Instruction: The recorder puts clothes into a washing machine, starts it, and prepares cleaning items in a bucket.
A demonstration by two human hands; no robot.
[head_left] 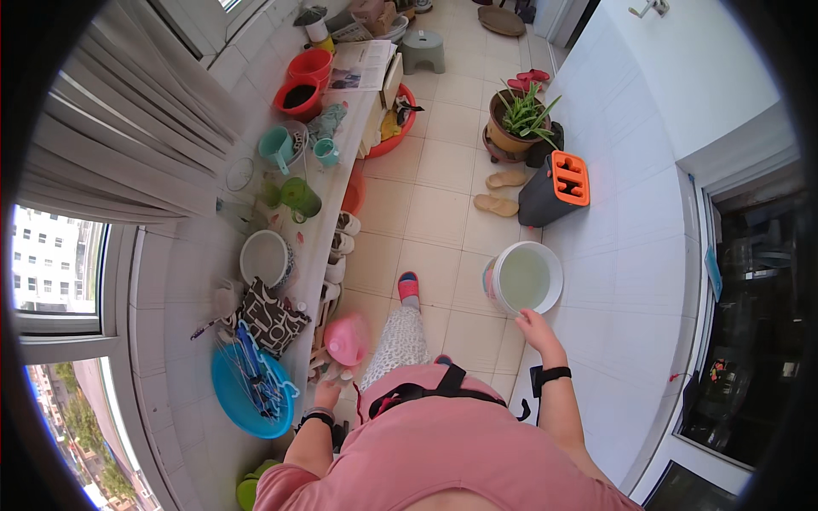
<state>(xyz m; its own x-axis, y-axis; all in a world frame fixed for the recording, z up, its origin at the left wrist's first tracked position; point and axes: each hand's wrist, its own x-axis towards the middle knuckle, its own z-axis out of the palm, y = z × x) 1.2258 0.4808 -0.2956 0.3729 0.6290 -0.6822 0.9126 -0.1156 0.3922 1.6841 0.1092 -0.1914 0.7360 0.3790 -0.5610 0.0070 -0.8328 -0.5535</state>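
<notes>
A white bucket (557,271) holding pale, cloudy water is in front of me on the right. At its near rim is my right hand (532,329), fingers closed together; they appear to grip the rim or handle, though which one is hidden. My left hand (326,393) hangs low beside the shelf on the left, small in view, and its fingers cannot be made out clearly. Just beyond that hand sits a rounded pink plastic thing (347,339). Close by on the left is a blue basin (228,383) with hangers (262,383) in it.
Shoes (341,244) line the bench (328,200), which carries cups, a white pot (265,258) and red buckets (310,66). Along the right wall are a dark bin with an orange top (569,179), tan slippers (496,205) and a potted plant (509,142). A grey stool (423,51) stands farther off.
</notes>
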